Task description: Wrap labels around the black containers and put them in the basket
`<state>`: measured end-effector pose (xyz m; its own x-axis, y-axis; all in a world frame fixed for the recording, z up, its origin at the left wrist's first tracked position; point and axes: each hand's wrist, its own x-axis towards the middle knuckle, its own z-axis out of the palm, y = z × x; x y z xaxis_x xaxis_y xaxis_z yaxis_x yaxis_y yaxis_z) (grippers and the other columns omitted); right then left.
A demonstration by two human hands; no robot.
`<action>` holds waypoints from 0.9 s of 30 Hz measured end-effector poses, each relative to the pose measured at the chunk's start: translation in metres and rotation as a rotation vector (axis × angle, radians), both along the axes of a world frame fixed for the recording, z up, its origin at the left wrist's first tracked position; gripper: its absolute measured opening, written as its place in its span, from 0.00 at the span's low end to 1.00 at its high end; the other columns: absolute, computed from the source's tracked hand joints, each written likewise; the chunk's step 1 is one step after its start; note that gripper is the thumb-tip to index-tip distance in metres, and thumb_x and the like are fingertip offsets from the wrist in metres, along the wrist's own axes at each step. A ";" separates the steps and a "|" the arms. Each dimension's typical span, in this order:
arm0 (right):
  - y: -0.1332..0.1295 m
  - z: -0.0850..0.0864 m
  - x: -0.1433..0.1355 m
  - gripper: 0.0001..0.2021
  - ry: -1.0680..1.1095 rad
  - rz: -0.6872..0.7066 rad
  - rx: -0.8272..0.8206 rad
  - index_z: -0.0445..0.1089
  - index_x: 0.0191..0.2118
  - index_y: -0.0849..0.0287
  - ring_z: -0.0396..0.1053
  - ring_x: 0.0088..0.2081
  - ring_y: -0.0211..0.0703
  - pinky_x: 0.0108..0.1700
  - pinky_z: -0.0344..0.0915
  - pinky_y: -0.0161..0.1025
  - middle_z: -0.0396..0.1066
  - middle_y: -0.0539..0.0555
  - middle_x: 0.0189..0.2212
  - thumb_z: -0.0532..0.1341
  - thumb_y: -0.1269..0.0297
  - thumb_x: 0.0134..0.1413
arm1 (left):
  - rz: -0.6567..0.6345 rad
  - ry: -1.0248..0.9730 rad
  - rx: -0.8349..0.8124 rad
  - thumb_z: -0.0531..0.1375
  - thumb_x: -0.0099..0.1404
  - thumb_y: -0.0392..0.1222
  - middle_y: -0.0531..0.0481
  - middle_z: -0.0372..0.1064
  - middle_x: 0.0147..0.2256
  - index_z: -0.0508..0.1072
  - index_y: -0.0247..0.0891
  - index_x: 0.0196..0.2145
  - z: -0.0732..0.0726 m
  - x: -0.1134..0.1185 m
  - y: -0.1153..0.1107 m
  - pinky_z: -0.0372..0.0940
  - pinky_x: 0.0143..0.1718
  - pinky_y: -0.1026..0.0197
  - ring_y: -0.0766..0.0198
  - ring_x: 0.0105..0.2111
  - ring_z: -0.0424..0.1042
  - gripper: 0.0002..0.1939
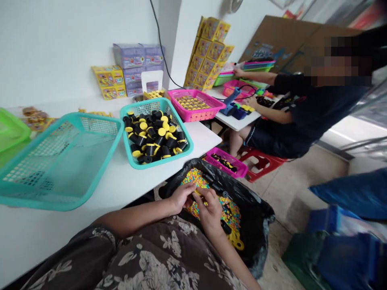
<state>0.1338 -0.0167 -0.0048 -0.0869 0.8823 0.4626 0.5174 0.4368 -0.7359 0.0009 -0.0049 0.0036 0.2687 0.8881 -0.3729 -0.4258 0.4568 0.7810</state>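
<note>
- A small yellow piece (197, 192), mostly hidden by fingers, is held above the black plastic bag (256, 217), at the middle of the clock.
- The left hand (182, 197) and right hand (211, 206) are together, fingertips of both closed on that piece.
- Below them the open bag holds multicoloured beads (232, 213) and black cylinders (226, 227); yellow rings (238, 243) lie at 4 o'clock.
- At 1 to 2 o'clock, just beside the bag, is a magenta basket (243, 171) of black and yellow pieces.
- At 11 o'clock, on the white table (121, 189), a teal basket (190, 151) is heaped with yellow-capped black containers (162, 131).
- At 9 to 10 o'clock, a larger teal basket (69, 161) stands beside it.
- At 12 o'clock, a pink basket (198, 116) bears rows of yellow-topped pieces; stacked yellow boxes (208, 52) rise behind.
- At 11 o'clock, purple boxes (134, 58) stand by the wall.
- At 2 o'clock, another person (305, 117) sits on a red stool (261, 163), both hands at a second table (238, 121).
</note>
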 end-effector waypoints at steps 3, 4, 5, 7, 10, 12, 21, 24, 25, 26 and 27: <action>0.001 -0.001 -0.004 0.08 -0.126 0.023 0.062 0.74 0.42 0.52 0.72 0.36 0.47 0.38 0.71 0.45 0.72 0.57 0.35 0.58 0.60 0.62 | 0.031 -0.019 -0.021 0.66 0.44 0.71 0.62 0.52 0.17 0.63 0.39 0.29 -0.001 -0.001 -0.002 0.36 0.14 0.65 0.74 0.12 0.50 0.32; 0.002 -0.002 -0.005 0.09 -0.150 0.026 0.074 0.74 0.42 0.52 0.72 0.36 0.47 0.37 0.71 0.44 0.72 0.57 0.35 0.58 0.61 0.62 | 0.043 -0.021 -0.031 0.66 0.44 0.71 0.62 0.52 0.17 0.63 0.39 0.29 -0.002 -0.001 -0.002 0.36 0.14 0.65 0.74 0.12 0.50 0.32; 0.002 -0.002 -0.005 0.09 -0.162 0.029 0.075 0.75 0.42 0.53 0.72 0.35 0.47 0.37 0.71 0.44 0.72 0.57 0.35 0.57 0.61 0.62 | 0.055 -0.020 -0.042 0.66 0.43 0.70 0.62 0.52 0.17 0.64 0.39 0.29 -0.003 -0.001 -0.002 0.36 0.14 0.65 0.74 0.12 0.50 0.32; 0.003 -0.002 -0.005 0.09 -0.141 0.036 0.042 0.75 0.41 0.53 0.72 0.35 0.46 0.36 0.71 0.44 0.72 0.57 0.34 0.58 0.60 0.62 | 0.070 -0.006 -0.051 0.66 0.45 0.70 0.61 0.54 0.17 0.65 0.39 0.30 -0.006 -0.001 -0.001 0.37 0.15 0.65 0.74 0.12 0.51 0.32; 0.004 -0.001 -0.002 0.08 0.001 0.034 -0.063 0.73 0.39 0.55 0.71 0.32 0.45 0.32 0.70 0.41 0.72 0.54 0.31 0.62 0.57 0.59 | 0.052 0.026 -0.022 0.64 0.48 0.69 0.61 0.54 0.17 0.63 0.39 0.29 -0.008 0.000 0.002 0.36 0.15 0.65 0.74 0.11 0.50 0.30; 0.003 -0.002 0.000 0.09 0.076 -0.007 -0.062 0.72 0.37 0.56 0.70 0.28 0.43 0.30 0.69 0.40 0.72 0.52 0.28 0.64 0.56 0.58 | 0.034 0.047 -0.005 0.64 0.50 0.68 0.62 0.52 0.16 0.62 0.40 0.29 -0.008 0.001 0.003 0.36 0.15 0.65 0.74 0.11 0.49 0.28; 0.000 -0.005 -0.005 0.07 -0.169 0.058 0.187 0.73 0.39 0.55 0.72 0.33 0.43 0.36 0.71 0.40 0.72 0.54 0.32 0.59 0.61 0.63 | 0.105 0.081 -0.072 0.61 0.53 0.65 0.61 0.53 0.17 0.63 0.40 0.30 -0.010 0.003 -0.003 0.38 0.16 0.65 0.73 0.12 0.51 0.25; 0.013 0.006 -0.002 0.10 -0.246 0.124 0.090 0.74 0.37 0.57 0.72 0.31 0.42 0.34 0.70 0.39 0.72 0.54 0.30 0.58 0.58 0.63 | 0.092 0.080 -0.100 0.57 0.54 0.70 0.60 0.53 0.16 0.63 0.39 0.29 -0.014 0.004 0.001 0.39 0.16 0.64 0.72 0.12 0.51 0.28; 0.021 0.013 -0.002 0.11 -0.277 0.151 0.042 0.74 0.34 0.57 0.72 0.29 0.42 0.32 0.69 0.39 0.71 0.53 0.28 0.59 0.57 0.62 | 0.071 0.085 -0.115 0.53 0.56 0.73 0.59 0.53 0.15 0.63 0.39 0.28 -0.016 0.004 0.002 0.39 0.16 0.64 0.72 0.11 0.51 0.30; 0.029 0.023 -0.002 0.12 -0.309 0.172 -0.003 0.73 0.32 0.57 0.71 0.28 0.42 0.31 0.67 0.38 0.71 0.53 0.27 0.59 0.55 0.61 | 0.053 0.097 -0.129 0.50 0.57 0.75 0.58 0.54 0.14 0.62 0.39 0.27 -0.016 0.005 0.004 0.40 0.16 0.64 0.71 0.11 0.51 0.32; 0.039 0.036 -0.005 0.13 -0.337 0.192 -0.042 0.72 0.29 0.57 0.70 0.26 0.41 0.30 0.66 0.38 0.70 0.52 0.25 0.60 0.54 0.59 | 0.043 0.112 -0.137 0.46 0.57 0.76 0.57 0.55 0.14 0.63 0.39 0.26 -0.017 0.005 0.005 0.40 0.16 0.64 0.70 0.11 0.52 0.34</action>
<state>0.1292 0.0225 0.0308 -0.3933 0.8529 0.3434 0.6449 0.5221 -0.5581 0.0057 -0.0001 -0.0137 0.1812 0.8366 -0.5170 -0.3610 0.5456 0.7564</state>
